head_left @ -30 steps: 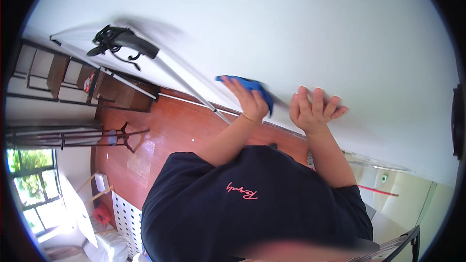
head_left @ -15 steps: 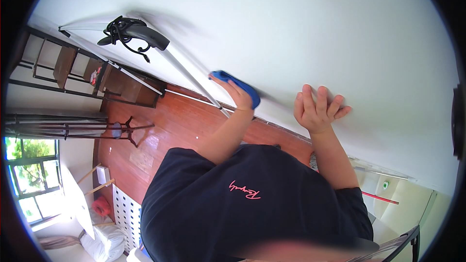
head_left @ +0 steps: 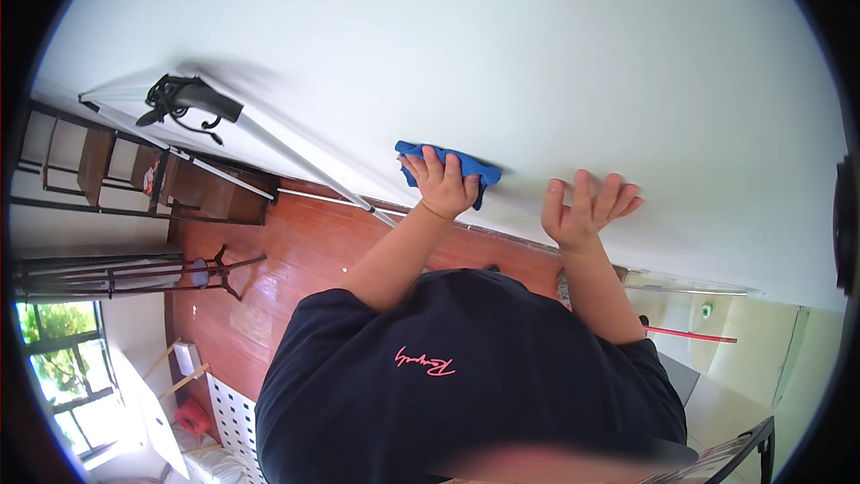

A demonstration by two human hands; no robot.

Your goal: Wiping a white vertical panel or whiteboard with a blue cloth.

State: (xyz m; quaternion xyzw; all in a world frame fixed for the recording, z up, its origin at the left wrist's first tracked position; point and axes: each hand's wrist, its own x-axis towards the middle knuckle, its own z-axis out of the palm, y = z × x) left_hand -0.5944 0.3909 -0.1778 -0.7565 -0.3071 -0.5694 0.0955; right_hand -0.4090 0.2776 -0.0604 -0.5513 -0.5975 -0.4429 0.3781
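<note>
A blue cloth (head_left: 479, 168) lies bunched against the white wall (head_left: 537, 54) in front of me. My left hand (head_left: 443, 186) presses it there, fingers spread across its folds, and the cloth's edges show above and beside them. To the right, my right hand (head_left: 582, 213) is held up at the same wall. Its fingers are apart, slightly bent, and it holds nothing. Whether all its fingertips touch the surface is hard to tell.
Left of my left hand, a silver pole (head_left: 305, 157) with a black curved handle (head_left: 210, 100) and wound cable leans on the wall. Behind it stands a brown shelf unit (head_left: 94, 166). A dark stand (head_left: 224, 273) rests on the reddish wooden floor (head_left: 300, 251), near a window (head_left: 63, 363).
My left hand has turned flatter over the cloth, shifting it slightly right and changing its folds. My right hand has dropped a little, its fingers more bent. The whole view has shifted slightly.
</note>
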